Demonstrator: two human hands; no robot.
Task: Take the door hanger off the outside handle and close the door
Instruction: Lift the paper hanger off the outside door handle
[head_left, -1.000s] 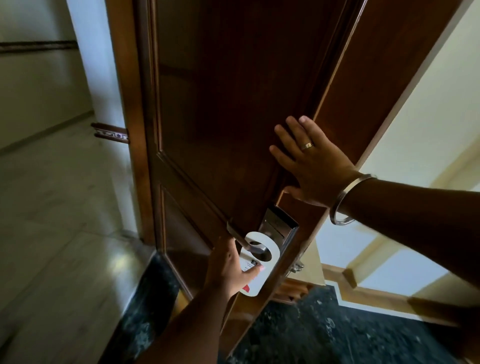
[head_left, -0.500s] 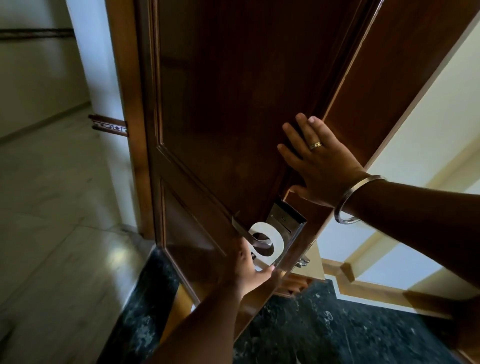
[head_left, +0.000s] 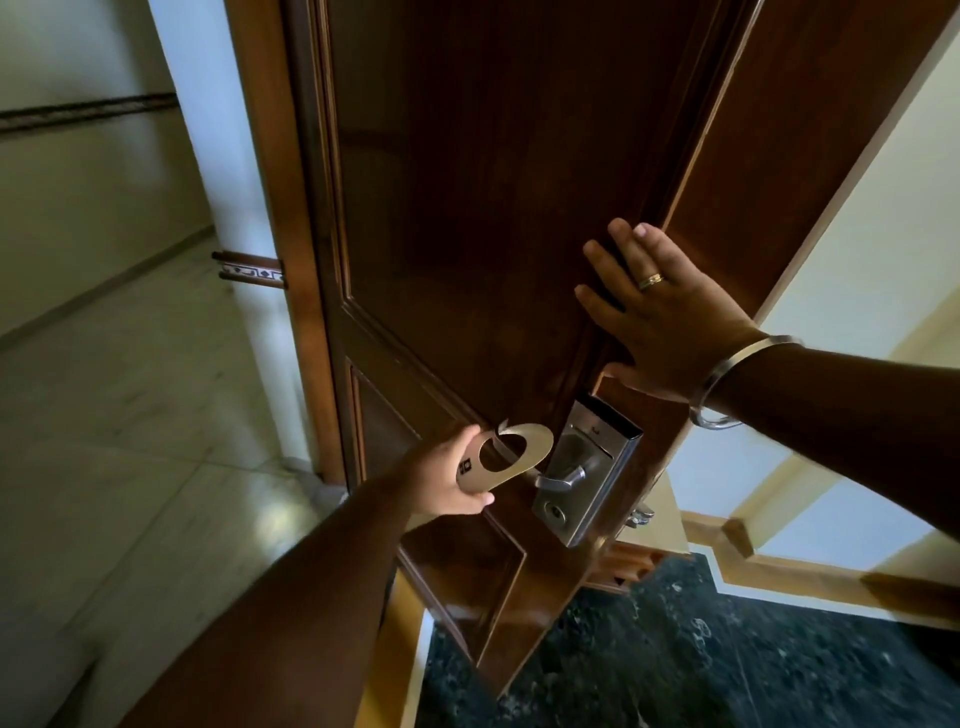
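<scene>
The left hand (head_left: 447, 480) pinches the door hanger (head_left: 501, 460) by its lower end, the cut-out loop clear of the outside handle (head_left: 563, 478) and just beside it. The right hand (head_left: 670, 319) lies flat and open-fingered on the door (head_left: 467, 208) near its edge, above the lock plate (head_left: 589, 467). To finish cleanly, draw the hanger back towards the body — keeping the loop from catching the lever — then step inside and pull the door shut, fingers away from the frame.

No words or numbers can be read. The door hanger (head_left: 498, 462) bears a small dark mark just beside its round hole, on the end away from the handle (head_left: 563, 478), too blurred to make out.
</scene>
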